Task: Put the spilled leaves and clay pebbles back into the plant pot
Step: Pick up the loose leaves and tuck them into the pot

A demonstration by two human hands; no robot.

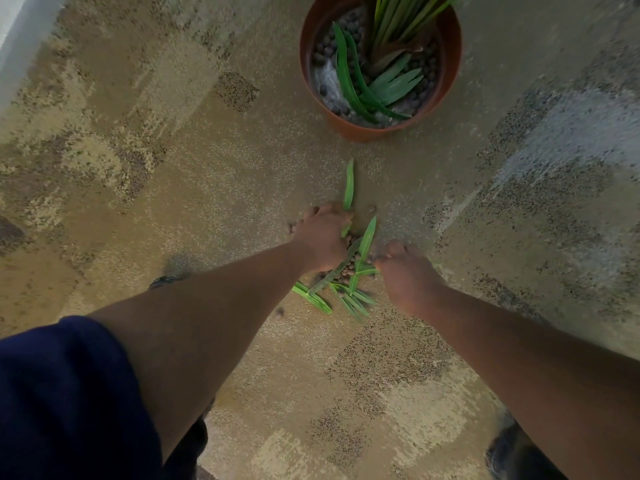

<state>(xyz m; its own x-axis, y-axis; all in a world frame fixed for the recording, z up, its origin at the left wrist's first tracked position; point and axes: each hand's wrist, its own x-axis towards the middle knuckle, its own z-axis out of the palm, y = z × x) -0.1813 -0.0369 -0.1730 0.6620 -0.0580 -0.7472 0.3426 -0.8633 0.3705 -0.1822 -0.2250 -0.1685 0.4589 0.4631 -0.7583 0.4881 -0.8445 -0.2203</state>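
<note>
A terracotta plant pot (pixel 349 128) stands on the carpet at the top, holding a green plant, dark clay pebbles and a few loose leaves. Below it lies a spilled pile of green leaves (pixel 363 244) and brown clay pebbles (pixel 349 266). My left hand (pixel 322 233) rests palm down on the left side of the pile, its fingers curled over leaves and pebbles. My right hand (pixel 408 275) sits on the right side, fingers bent against the pile. One long leaf (pixel 349 183) sticks out beyond my left hand toward the pot. Whatever lies under the palms is hidden.
Patterned tan and brown carpet (pixel 173 168) covers the floor. A single pebble (pixel 280 312) lies apart near my left forearm, another (pixel 372 208) beside the long leaf. A pale wall edge (pixel 17 36) runs along the top left. My dark blue sleeve fills the bottom left.
</note>
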